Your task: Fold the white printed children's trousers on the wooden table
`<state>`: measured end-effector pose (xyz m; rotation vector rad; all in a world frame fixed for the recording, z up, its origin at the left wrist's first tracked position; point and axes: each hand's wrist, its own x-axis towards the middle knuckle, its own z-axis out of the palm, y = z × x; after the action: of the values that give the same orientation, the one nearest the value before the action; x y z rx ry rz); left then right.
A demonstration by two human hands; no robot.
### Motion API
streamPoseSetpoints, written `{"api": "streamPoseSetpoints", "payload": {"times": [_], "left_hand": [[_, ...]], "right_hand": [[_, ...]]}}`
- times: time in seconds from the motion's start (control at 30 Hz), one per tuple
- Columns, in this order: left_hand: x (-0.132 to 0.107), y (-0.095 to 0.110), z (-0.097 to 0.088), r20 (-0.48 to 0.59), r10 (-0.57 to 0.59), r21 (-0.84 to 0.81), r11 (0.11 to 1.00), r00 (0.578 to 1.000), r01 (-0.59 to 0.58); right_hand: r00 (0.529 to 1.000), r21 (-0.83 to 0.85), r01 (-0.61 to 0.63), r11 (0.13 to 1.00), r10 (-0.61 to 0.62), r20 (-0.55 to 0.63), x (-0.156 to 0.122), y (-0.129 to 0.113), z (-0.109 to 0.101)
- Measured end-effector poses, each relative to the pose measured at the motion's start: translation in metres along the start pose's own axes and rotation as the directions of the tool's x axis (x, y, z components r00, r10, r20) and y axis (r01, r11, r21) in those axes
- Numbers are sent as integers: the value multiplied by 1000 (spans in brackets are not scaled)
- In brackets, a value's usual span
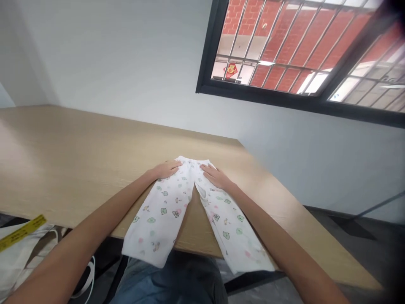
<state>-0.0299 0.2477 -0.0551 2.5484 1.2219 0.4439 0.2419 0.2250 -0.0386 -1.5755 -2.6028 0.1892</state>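
Note:
A pair of white trousers (169,211) with small green, pink and dark prints lies spread on the wooden table (95,152). Its waistband points toward the wall, and both leg ends reach past the table's near edge. My left hand (168,169) rests flat on the upper left side of the trousers, just below the waistband. On the upper right side lies my right hand (217,176), its fingers stretched out over the cloth. An open gap or fold shows along the inner edge of the right leg.
A white bag (19,257) with a yellow strip (23,232) and a white strap sits below the table at lower left. Behind the table stands a pale wall (126,63) with a dark-framed, barred window (284,50). The table's right edge slants toward me.

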Motion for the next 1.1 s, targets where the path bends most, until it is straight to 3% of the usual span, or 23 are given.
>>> {"api": "streamPoseSetpoints", "payload": {"times": [0.17, 0.3, 0.4, 0.5, 0.57, 0.67, 0.77, 0.87, 0.97, 1.1], "left_hand": [[5, -11, -3, -10, -36, -33, 999, 999, 36], [-12, -8, -9, -76, -54, -68, 996, 996, 48], [-26, 7, -12, -144, -30, -89, 996, 989, 17], [-32, 26, -11, -159, 16, -105, 994, 987, -33], [-32, 34, -8, -132, 50, -101, 993, 990, -64], [-31, 40, -4, -83, 92, -70, 993, 992, -98], [-31, 42, -3, -35, 120, -21, 993, 992, -120], [-38, 46, -3, 28, 155, 24, 988, 988, -155], [-60, 57, -2, 75, 170, 63, 983, 983, -175], [-121, 89, 3, 134, 121, 121, 983, 984, -137]], "right_hand": [[999, -6, -17, 1000, 17, 28, 6, 7, -1], [999, -20, -10, 1000, 10, -30, 2, 3, -4], [989, -24, 52, 998, -55, -136, -2, -15, -6], [970, 179, 172, 969, -134, -202, -2, -48, -6], [969, 319, 231, 919, -186, -165, 0, -71, -3], [951, 369, 307, 877, -292, -98, 10, -93, 1], [942, 318, 331, 888, -331, -55, 25, -97, 0], [961, 150, 266, 952, -274, 31, 42, -93, 0], [976, 23, 207, 978, -208, 61, 59, -91, 4], [991, 24, 135, 991, -135, -2, 77, -92, 17]]}}
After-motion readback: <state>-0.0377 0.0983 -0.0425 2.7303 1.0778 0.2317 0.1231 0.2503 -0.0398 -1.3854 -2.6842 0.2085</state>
